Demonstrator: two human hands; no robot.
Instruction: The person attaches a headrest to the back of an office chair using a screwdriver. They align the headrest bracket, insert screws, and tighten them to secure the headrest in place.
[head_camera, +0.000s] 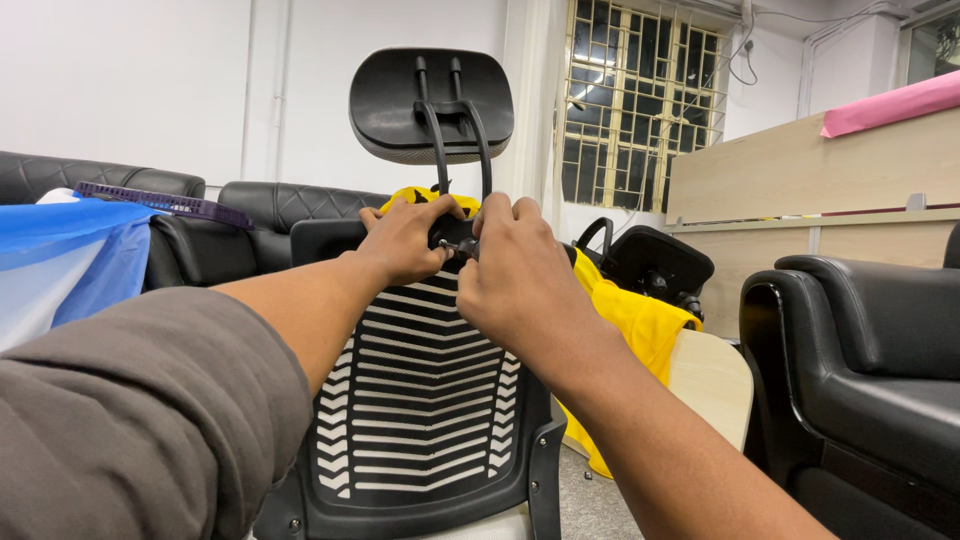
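Note:
A black office chair back (420, 400) with white ribbed slats stands right in front of me, seen from behind. Its black headrest (390, 100) rises above on two curved black rods (438, 140). My left hand (405, 240) grips the top of the chair back at the base of the rods. My right hand (515, 270) closes over the headrest bracket beside it, with a small metal screw or tool tip (447, 244) showing between the two hands. What the right fingers pinch is hidden.
Black leather sofas stand at the back left (230, 230) and at the right (860, 350). A yellow cloth (640, 320) drapes behind the chair, near a pale wooden board (712, 385). Blue-and-white fabric (60, 250) lies at the left. A second black chair part (655, 262) sits behind.

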